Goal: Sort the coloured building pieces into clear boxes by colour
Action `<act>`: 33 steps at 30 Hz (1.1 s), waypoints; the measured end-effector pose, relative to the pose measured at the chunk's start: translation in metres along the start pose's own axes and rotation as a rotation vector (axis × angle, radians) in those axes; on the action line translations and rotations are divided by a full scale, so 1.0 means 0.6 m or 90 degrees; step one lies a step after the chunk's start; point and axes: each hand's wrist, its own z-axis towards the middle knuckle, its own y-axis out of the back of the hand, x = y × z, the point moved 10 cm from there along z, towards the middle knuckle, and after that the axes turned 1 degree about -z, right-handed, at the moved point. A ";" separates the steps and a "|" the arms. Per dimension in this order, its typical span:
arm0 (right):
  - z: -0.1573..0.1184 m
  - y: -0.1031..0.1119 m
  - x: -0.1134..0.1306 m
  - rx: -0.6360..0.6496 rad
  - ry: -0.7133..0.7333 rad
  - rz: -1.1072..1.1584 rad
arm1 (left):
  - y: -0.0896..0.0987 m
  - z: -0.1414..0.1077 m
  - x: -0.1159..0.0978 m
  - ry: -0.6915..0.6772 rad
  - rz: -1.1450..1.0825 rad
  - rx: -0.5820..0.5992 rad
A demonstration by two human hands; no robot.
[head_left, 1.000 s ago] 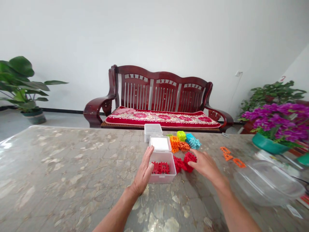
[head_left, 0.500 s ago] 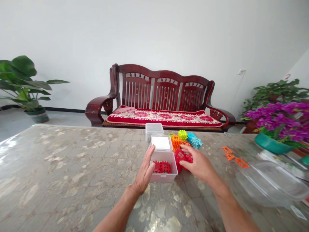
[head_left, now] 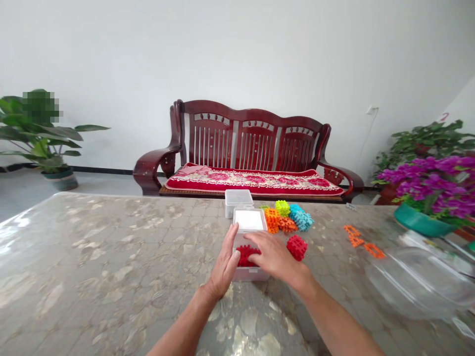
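Note:
My left hand (head_left: pixel 224 262) rests against the left side of a clear plastic box (head_left: pixel 250 274), fingers stretched out and holding nothing. Over the box's opening is my right hand (head_left: pixel 276 254), its fingers curved round a red interlocking block (head_left: pixel 247 255) inside the box. Part of that block and the red pieces under it are hidden by the hand. The box's lid (head_left: pixel 249 219), with a white panel, stands open at the back. Just right of my right hand lies another red block (head_left: pixel 297 247) on the table.
Behind the box sits a second clear box (head_left: pixel 238 197). Orange blocks (head_left: pixel 272 220), a lime block (head_left: pixel 282 207) and blue blocks (head_left: pixel 303 220) cluster to its right. Farther right are flat orange pieces (head_left: pixel 373 250), a large clear container (head_left: pixel 419 282) and a purple flower pot (head_left: pixel 423 220).
My right hand has moved left from beside the box to over its inside, bringing a red block with it. Another red block now shows on the table. My left hand has stayed at the box.

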 end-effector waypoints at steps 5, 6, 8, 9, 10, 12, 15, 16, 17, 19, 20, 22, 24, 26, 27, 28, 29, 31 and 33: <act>-0.045 0.075 -0.074 -0.146 -0.128 -0.025 | 0.000 0.000 0.003 0.003 0.008 0.003; -0.056 0.089 -0.094 -0.160 -0.160 -0.052 | 0.000 0.000 0.004 0.005 0.008 0.002; -0.078 0.106 -0.136 -0.153 -0.226 -0.107 | 0.000 0.000 0.006 0.013 0.009 0.006; -0.087 0.110 -0.156 -0.134 -0.256 -0.133 | 0.000 0.000 0.007 0.016 0.010 0.007; -0.095 0.110 -0.174 -0.111 -0.284 -0.155 | 0.000 0.000 0.007 0.018 0.010 0.008; -0.110 0.106 -0.204 -0.065 -0.330 -0.195 | 0.000 0.000 0.006 0.018 0.011 0.012; -0.123 0.098 -0.225 -0.029 -0.368 -0.238 | 0.000 0.000 0.003 0.013 0.015 0.014; -0.125 0.096 -0.227 -0.025 -0.371 -0.246 | 0.000 0.000 0.002 0.012 0.017 0.013; -0.126 0.095 -0.227 -0.025 -0.372 -0.252 | 0.000 0.000 0.002 0.012 0.018 0.012; -0.127 0.096 -0.224 -0.030 -0.373 -0.258 | 0.000 0.000 0.002 0.013 0.018 0.010; -0.128 0.097 -0.224 -0.030 -0.376 -0.259 | 0.000 0.000 0.002 0.013 0.018 0.009; -0.131 0.102 -0.224 -0.031 -0.391 -0.258 | 0.000 0.000 0.003 0.013 0.018 0.007; -0.134 0.112 -0.222 -0.043 -0.410 -0.243 | 0.000 0.000 0.004 0.011 0.021 0.007; -0.131 0.122 -0.210 -0.069 -0.402 -0.205 | 0.000 0.000 0.004 0.010 0.023 0.009; -0.125 0.125 -0.198 -0.080 -0.379 -0.175 | -0.001 0.000 0.004 0.011 0.024 0.010; -0.116 0.126 -0.181 -0.084 -0.342 -0.141 | -0.001 0.000 0.004 0.013 0.024 0.012; -0.104 0.123 -0.159 -0.080 -0.295 -0.110 | -0.001 0.000 0.004 0.014 0.024 0.011; -0.078 0.113 -0.110 -0.052 -0.195 -0.072 | 0.000 0.000 0.004 0.015 0.022 0.009; -0.054 0.097 -0.065 -0.010 -0.111 -0.074 | 0.000 0.000 0.003 0.013 0.020 0.005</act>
